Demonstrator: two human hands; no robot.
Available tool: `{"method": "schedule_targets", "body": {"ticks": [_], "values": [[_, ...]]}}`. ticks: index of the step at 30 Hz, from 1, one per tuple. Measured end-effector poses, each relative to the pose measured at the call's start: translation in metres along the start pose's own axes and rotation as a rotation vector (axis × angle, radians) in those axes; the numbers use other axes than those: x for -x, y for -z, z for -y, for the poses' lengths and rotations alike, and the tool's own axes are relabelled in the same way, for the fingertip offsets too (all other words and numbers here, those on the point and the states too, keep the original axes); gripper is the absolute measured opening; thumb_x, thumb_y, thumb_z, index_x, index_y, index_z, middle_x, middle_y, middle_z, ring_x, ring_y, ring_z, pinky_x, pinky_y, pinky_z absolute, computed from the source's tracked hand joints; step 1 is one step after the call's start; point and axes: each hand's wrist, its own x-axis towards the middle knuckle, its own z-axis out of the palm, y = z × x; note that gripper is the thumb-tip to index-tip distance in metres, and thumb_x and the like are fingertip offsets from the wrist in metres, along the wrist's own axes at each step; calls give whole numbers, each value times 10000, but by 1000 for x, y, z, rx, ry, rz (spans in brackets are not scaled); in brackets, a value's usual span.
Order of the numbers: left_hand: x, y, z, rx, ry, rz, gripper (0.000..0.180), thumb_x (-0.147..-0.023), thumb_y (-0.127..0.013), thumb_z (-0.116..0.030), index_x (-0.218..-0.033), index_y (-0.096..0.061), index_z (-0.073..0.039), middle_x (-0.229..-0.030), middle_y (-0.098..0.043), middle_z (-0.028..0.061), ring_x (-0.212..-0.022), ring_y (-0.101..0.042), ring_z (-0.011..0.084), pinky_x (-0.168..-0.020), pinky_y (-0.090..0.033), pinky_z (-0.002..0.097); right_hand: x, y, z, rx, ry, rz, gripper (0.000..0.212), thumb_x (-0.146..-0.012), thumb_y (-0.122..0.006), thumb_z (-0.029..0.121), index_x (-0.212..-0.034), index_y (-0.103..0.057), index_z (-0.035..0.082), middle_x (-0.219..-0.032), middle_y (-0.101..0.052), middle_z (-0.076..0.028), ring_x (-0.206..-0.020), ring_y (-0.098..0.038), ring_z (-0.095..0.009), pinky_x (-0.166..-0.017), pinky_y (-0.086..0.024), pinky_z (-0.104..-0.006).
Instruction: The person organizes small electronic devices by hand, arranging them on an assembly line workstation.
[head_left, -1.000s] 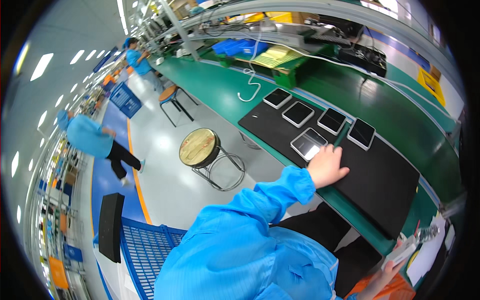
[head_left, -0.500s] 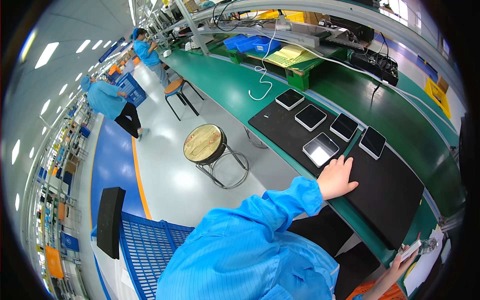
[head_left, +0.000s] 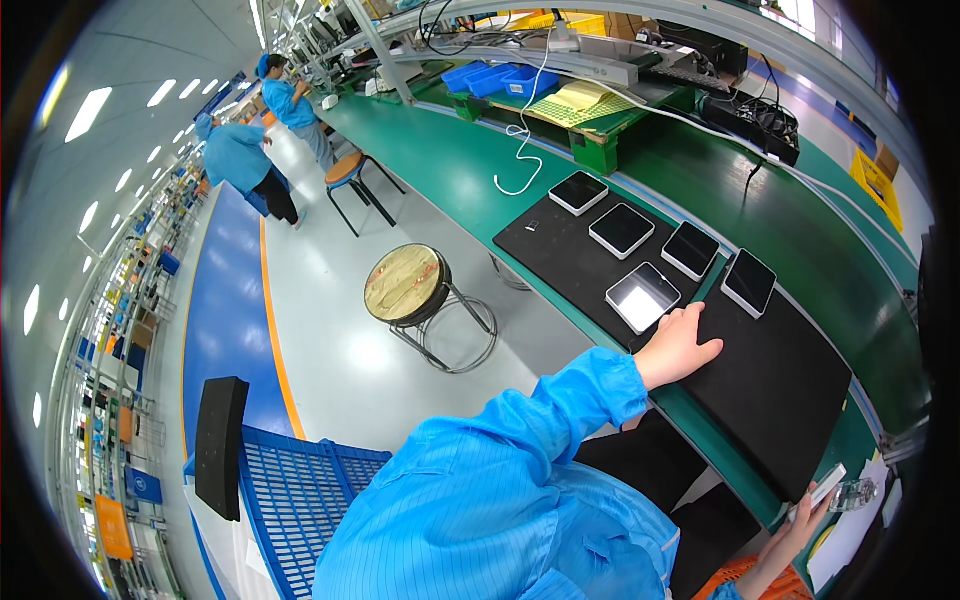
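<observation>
Taking the left hand [head_left: 682, 347] as the centre of the dial, the device with the bright screen [head_left: 643, 297] lies just beside its fingertips at 11 o'clock; it rests flat on the left black mat [head_left: 540, 240], with its white rim showing. The hand is palm down, thumb spread toward 3 o'clock, and grips nothing; whether a fingertip meets the rim, I cannot tell. 4 more devices of the same kind, all dark-screened, lie farther out: 2 toward 11 o'clock, the farther [head_left: 578, 192] and the nearer [head_left: 622, 230]; 1 at 12 o'clock [head_left: 690, 249]; and 1 between 1 and 2 o'clock [head_left: 749, 283], on the right black mat [head_left: 780, 390].

At 5 o'clock the right hand [head_left: 790, 530] has its fingers closed around a white slab-like object [head_left: 828, 484]; its face is too oblique to read; a clear item [head_left: 857, 495] sits just beyond, at the slab's 4 o'clock.

The step in hand looks to be attending to the bright-screened device while the slab is held ready; a next move there would call for a light fingertip touch or an edge grip, with the slab kept level and clear of the mat's corner.
</observation>
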Motion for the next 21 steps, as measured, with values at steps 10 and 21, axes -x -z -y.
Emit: {"method": "schedule_targets", "body": {"ticks": [10, 21], "values": [[13, -2, -10, -250, -189, -83, 706, -789, -665, -331, -1306, -384, 58, -1286, -424, 301, -1205, -403, 436, -1033, -345, 452, 12, -9, 18, 173, 181, -23, 649, -927, -535, 287, -1456, -248, 46, -1337, -440, -160, -1265, -397, -237, -1057, -280, -336], [107, -19, -73, 493, -75, 1016, 335, -894, -599, -258, -1012, -547, 51, -681, -641, 108, -592, -627, 165, -537, -494, 266, 111, -62, 101, 938, 458, 543, 945, -653, -793, 235, -1387, -280, -68, -1296, -384, -302, -1193, -384, -446, -1012, -326, -487]]}}
